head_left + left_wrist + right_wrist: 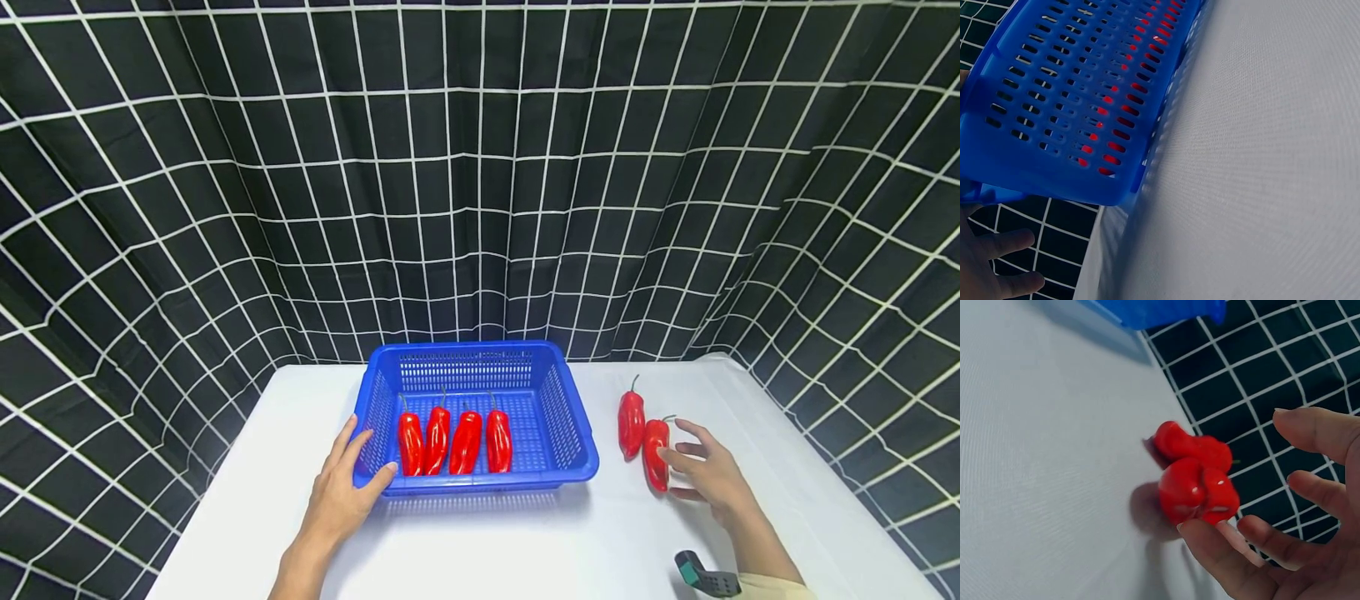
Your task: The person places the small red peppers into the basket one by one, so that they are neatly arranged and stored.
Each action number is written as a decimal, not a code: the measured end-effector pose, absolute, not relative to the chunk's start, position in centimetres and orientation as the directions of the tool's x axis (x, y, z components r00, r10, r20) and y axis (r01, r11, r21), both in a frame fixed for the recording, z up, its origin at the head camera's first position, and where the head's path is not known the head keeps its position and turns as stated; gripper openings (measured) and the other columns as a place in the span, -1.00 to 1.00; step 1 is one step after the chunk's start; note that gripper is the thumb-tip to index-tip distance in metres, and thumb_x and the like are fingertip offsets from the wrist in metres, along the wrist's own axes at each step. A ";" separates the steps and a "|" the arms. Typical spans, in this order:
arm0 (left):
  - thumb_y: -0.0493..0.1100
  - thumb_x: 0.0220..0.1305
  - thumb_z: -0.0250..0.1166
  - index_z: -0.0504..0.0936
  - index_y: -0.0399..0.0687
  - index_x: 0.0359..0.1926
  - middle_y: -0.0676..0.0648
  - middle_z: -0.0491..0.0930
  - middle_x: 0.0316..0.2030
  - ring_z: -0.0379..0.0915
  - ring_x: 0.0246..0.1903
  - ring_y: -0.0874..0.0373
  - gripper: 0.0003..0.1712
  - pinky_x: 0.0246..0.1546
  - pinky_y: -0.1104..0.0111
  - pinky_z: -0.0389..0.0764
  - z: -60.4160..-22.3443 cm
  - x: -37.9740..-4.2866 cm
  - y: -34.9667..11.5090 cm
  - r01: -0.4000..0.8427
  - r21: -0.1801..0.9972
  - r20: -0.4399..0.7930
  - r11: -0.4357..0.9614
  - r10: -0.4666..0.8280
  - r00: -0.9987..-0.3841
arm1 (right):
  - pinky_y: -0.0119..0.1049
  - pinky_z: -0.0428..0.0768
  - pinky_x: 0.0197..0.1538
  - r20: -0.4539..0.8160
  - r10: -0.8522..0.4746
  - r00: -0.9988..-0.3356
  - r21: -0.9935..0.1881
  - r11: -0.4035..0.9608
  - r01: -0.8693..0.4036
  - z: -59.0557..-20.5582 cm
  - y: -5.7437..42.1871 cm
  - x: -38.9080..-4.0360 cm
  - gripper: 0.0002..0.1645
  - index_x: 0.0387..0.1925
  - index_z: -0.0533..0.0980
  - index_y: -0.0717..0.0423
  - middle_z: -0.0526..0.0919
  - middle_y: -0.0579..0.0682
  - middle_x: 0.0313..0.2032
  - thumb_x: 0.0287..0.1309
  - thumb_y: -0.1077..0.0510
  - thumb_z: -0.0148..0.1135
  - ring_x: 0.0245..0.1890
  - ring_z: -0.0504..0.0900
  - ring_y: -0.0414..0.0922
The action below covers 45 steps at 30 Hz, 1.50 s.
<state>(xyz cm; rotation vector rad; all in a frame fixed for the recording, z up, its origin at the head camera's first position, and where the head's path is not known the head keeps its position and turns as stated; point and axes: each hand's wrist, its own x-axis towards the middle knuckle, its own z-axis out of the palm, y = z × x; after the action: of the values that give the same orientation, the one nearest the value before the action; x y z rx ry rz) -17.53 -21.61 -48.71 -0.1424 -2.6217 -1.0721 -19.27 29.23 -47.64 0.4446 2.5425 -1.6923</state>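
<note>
A blue plastic basket (pixel 480 481) stands at the middle of the white table, with several red peppers (pixel 466 442) lying side by side inside. My left hand (pixel 339 492) rests at its front left corner, thumb on the front rim and spread fingers along the left side. In the left wrist view, red shows through slots in the basket wall (pixel 1054 147). Two more peppers lie right of the basket: a farther one (pixel 632 423) and a nearer one (pixel 656 454). My right hand (pixel 708 475) is beside the nearer pepper (pixel 1188 490), fingers spread and thumb tip right at its end.
A white cloth (pixel 480 550) covers the table. Behind and on both sides hangs a black curtain (pixel 465 192) with a white grid. A dark strap with a small device (pixel 705 575) sits at my right wrist, by a pale sleeve (pixel 772 587).
</note>
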 end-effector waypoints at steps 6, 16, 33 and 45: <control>0.21 0.19 0.30 0.38 -0.16 0.33 -0.11 0.02 0.46 0.03 0.34 -0.30 -0.19 0.16 -0.29 0.16 -48.7 -17.6 -21.7 0.211 0.667 0.327 0.714 -0.027 -0.945 | 0.01 0.67 -0.28 -0.223 0.205 -0.953 -0.875 0.388 0.288 -48.3 29.3 -20.1 0.05 0.49 -0.09 0.16 0.12 0.50 0.25 0.19 0.01 0.30 0.15 0.31 0.48; 0.23 0.19 0.29 0.38 -0.15 0.33 -0.11 0.01 0.46 0.03 0.34 -0.31 -0.18 0.17 -0.28 0.16 -48.6 -17.5 -21.6 0.208 0.671 0.320 0.712 -0.025 -0.947 | 0.04 0.65 -0.21 -0.235 0.212 -0.949 -0.827 0.470 0.310 -48.9 29.5 -21.3 0.08 0.49 -0.09 0.16 0.17 0.49 0.21 0.15 0.03 0.35 0.16 0.29 0.44; 0.20 0.19 0.30 0.38 -0.15 0.33 -0.10 0.02 0.46 0.02 0.35 -0.30 -0.19 0.17 -0.28 0.15 -48.4 -17.4 -21.5 0.207 0.678 0.316 0.705 -0.026 -0.948 | -0.06 0.67 -0.26 -0.210 0.221 -0.952 -0.728 0.615 0.303 -49.6 29.4 -22.8 0.05 0.44 0.02 0.22 0.28 0.52 0.11 0.06 0.09 0.41 0.11 0.32 0.43; 0.19 0.18 0.32 0.38 -0.15 0.32 -0.11 0.02 0.46 0.02 0.35 -0.30 -0.20 0.15 -0.30 0.15 -48.8 -17.5 -21.5 0.214 0.678 0.331 0.703 -0.032 -0.943 | -0.07 0.68 -0.34 -0.277 0.184 -0.943 -0.742 0.582 0.332 -49.4 29.4 -23.4 0.13 0.49 -0.09 0.17 0.25 0.52 0.07 0.05 0.22 0.40 -0.02 0.45 0.38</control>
<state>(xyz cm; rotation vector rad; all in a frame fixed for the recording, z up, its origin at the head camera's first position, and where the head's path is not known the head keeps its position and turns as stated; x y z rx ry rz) -17.49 -21.52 -48.77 -0.1432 -2.5946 -1.0913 -23.36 29.42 -49.36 0.4337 2.6396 -1.2916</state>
